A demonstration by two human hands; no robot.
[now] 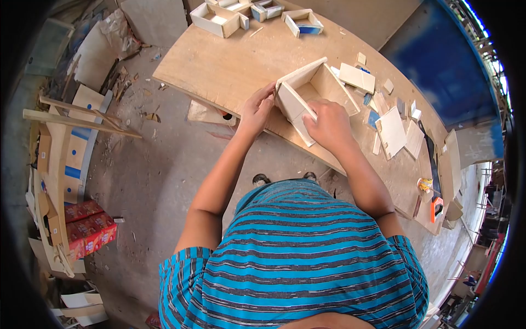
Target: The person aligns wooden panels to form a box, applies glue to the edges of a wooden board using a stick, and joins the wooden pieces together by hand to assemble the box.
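Note:
A pale wooden open-topped box [293,105] sits tilted at the near edge of the workbench, its hollow inside facing up. My left hand [256,112] braces the box's left corner, fingers against the outer side and partly hidden behind it. Curled over the near wall is my right hand [330,125], its thumb along the wall's top edge and its fingers reaching into the box. Whether anything small is inside those right fingers cannot be seen. Just right of the box lie a wooden block [357,78] and several loose offcuts, among them a flat board [392,131].
The workbench [219,66] carries small wooden boxes [216,22] at its far end. Toward its right end are an orange-handled tool [436,209] and a small can [424,185]. Red cartons [90,230] and a wooden frame [82,118] stand on the floor at left.

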